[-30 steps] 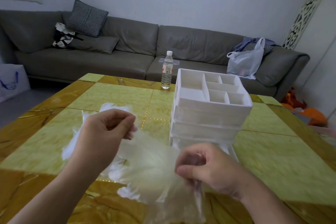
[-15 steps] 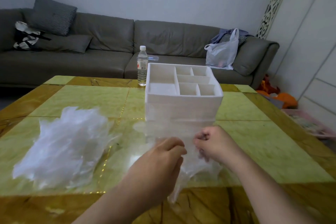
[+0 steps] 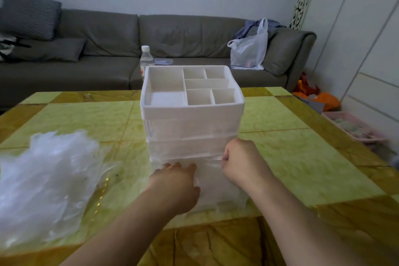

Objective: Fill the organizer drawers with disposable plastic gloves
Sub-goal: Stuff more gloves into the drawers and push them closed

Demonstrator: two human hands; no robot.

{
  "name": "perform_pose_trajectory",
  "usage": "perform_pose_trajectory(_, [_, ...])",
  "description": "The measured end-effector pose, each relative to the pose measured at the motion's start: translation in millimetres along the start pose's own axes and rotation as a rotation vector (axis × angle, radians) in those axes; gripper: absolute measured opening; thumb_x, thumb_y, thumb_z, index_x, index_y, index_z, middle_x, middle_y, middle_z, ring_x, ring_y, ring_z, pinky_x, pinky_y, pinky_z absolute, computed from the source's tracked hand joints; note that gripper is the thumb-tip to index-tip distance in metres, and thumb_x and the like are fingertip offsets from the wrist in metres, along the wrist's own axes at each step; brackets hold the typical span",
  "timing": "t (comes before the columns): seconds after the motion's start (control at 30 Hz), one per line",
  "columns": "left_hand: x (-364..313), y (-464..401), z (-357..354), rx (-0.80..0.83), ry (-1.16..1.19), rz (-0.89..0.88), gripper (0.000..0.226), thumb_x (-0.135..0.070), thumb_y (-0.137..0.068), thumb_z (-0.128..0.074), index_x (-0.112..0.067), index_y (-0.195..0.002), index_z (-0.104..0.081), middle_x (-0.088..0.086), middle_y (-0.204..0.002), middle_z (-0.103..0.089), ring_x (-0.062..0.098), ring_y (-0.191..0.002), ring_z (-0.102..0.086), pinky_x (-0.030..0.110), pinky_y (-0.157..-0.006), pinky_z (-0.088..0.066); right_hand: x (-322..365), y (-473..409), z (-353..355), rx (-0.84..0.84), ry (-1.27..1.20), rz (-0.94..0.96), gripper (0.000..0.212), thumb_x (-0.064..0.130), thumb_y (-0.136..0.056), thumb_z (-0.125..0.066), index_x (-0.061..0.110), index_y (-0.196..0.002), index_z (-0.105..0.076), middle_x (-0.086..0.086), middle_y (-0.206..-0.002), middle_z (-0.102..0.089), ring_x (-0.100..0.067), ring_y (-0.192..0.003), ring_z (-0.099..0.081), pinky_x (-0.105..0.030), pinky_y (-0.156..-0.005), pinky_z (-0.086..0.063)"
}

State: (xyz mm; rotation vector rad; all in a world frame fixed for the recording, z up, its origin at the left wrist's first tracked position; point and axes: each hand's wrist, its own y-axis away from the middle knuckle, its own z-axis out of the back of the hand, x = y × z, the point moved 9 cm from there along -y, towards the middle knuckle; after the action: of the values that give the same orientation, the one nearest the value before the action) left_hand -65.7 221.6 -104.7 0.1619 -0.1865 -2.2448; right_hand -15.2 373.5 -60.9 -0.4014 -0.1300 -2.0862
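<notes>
Both hands at the open bottom drawer of the white organizer (image 3: pixel 192 112).
Left hand (image 3: pixel 176 183) presses a clear glove (image 3: pixel 212 185) into the drawer (image 3: pixel 218 192); right hand (image 3: pixel 243 161) pinches its edge. Glove pile (image 3: pixel 46 179) lies left of the organizer.

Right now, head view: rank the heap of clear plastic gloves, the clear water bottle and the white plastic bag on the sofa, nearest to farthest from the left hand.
From the left hand:
1. Heap of clear plastic gloves, on the table to its left.
2. Clear water bottle, behind the white organizer, at the table's far edge.
3. White plastic bag, on the sofa, far right.
</notes>
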Motion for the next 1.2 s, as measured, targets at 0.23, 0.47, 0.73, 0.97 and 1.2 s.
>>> perform_pose_trajectory(0.23, [-7,-3,5,-0.009,-0.028,0.006,0.043,-0.041,-0.094,-0.056,-0.032,-0.135,-0.054,0.003,-0.129,-0.060,0.026,-0.121,-0.057,0.039,-0.094,-0.051,42,32,31,-0.148,0.012,0.059,0.026,0.032,-0.092,-0.060,0.014,-0.074,-0.054,0.000,-0.065,-0.052,-0.030,-0.067,-0.056,-0.029,-0.058,-0.037])
perform_pose_trajectory(0.47, [3,-4,2,-0.039,0.024,0.013,0.040,-0.046,-0.090,-0.068,-0.033,-0.127,-0.062,-0.003,-0.127,-0.060,0.020,-0.124,-0.056,0.035,-0.096,-0.053,31,18,-61,0.286,-0.040,0.108,0.040,0.035,-0.090,-0.070,0.014,-0.123,-0.068,-0.010,-0.127,-0.064,-0.030,-0.122,-0.063,-0.036,-0.098,-0.056])
perform_pose_trajectory(0.73, [9,5,14,-0.058,-0.126,-0.075,0.043,-0.028,-0.090,-0.074,-0.029,-0.131,-0.061,-0.003,-0.131,-0.062,0.021,-0.120,-0.062,0.034,-0.094,-0.054,21,7,-92,0.553,0.092,0.006,0.075,0.033,-0.091,-0.074,0.020,-0.156,-0.039,-0.010,-0.167,-0.026,-0.031,-0.154,-0.034,-0.042,-0.119,-0.044])
perform_pose_trajectory(0.97, [-24,39,44,-0.213,-0.125,-0.208,0.028,-0.016,-0.098,-0.050,-0.031,-0.109,-0.072,-0.008,-0.106,-0.062,0.018,-0.096,-0.062,0.028,-0.072,-0.044,25,3,-101,0.567,0.119,0.021,0.085,0.046,-0.096,-0.062,0.016,-0.165,-0.023,-0.016,-0.173,-0.015,-0.039,-0.159,-0.019,-0.052,-0.125,-0.033])
perform_pose_trajectory(1.2, [3,27,12,0.044,0.020,-0.055,0.025,-0.024,-0.101,-0.054,-0.029,-0.112,-0.076,-0.001,-0.108,-0.073,0.019,-0.099,-0.069,0.031,-0.078,-0.058,22,1,-106,0.572,0.126,-0.015,0.104,0.053,-0.083,-0.074,0.021,-0.166,-0.021,-0.015,-0.176,-0.005,-0.038,-0.162,-0.010,-0.053,-0.128,-0.026])
